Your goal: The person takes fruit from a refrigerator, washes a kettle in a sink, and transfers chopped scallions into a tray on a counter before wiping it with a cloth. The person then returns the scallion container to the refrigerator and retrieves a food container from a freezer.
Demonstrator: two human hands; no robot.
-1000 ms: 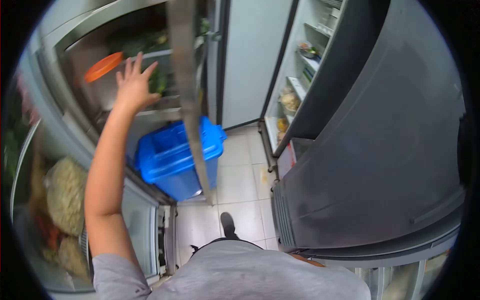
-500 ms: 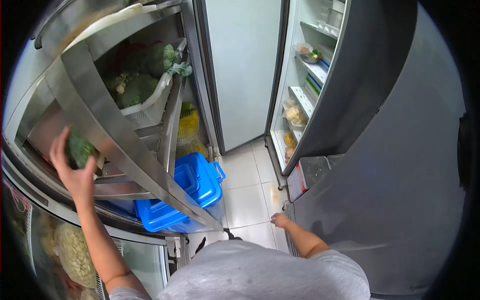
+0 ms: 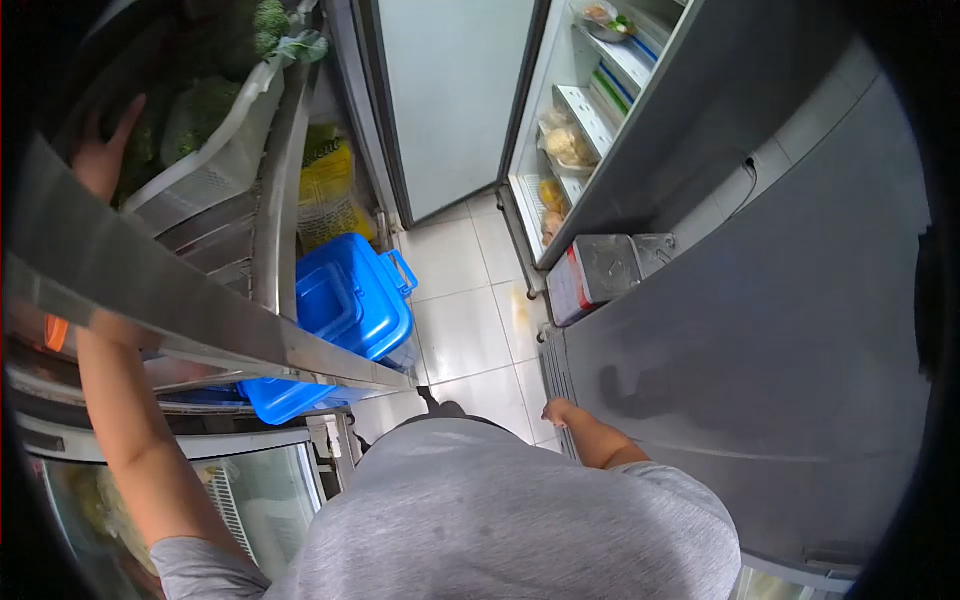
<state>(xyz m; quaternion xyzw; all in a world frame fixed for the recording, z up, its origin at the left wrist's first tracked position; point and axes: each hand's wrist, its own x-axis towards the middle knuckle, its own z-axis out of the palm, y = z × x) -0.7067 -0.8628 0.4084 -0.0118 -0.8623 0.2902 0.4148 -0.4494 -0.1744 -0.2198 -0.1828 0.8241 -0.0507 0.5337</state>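
Observation:
My left hand (image 3: 102, 155) reaches past a metal frame bar (image 3: 190, 290) into a dark shelf compartment. Its thumb and fingers are apart beside green broccoli (image 3: 195, 115) in a white plastic basket (image 3: 215, 170). Nothing shows between them, though shadow hides part of the fingers. A broccoli head (image 3: 270, 28) with a leaf sits at the basket's far end. Low beside my body hangs my right hand (image 3: 562, 412), its fingers curled in and no object visible in them. It is close to the grey steel cabinet (image 3: 700, 400).
Blue lidded bins (image 3: 355, 295) stand under the shelf, with a yellow bag (image 3: 328, 190) behind. Ahead, a fridge door (image 3: 455, 100) hangs open beside shelves holding bagged food (image 3: 568, 147). A clear-topped box (image 3: 605, 268) stands at right. Below my left arm is a glass-topped cooler (image 3: 270, 490).
My left hand has moved up and farther into the compartment, to the basket; the broccoli it held no longer shows in it. The view has shifted left and forward.

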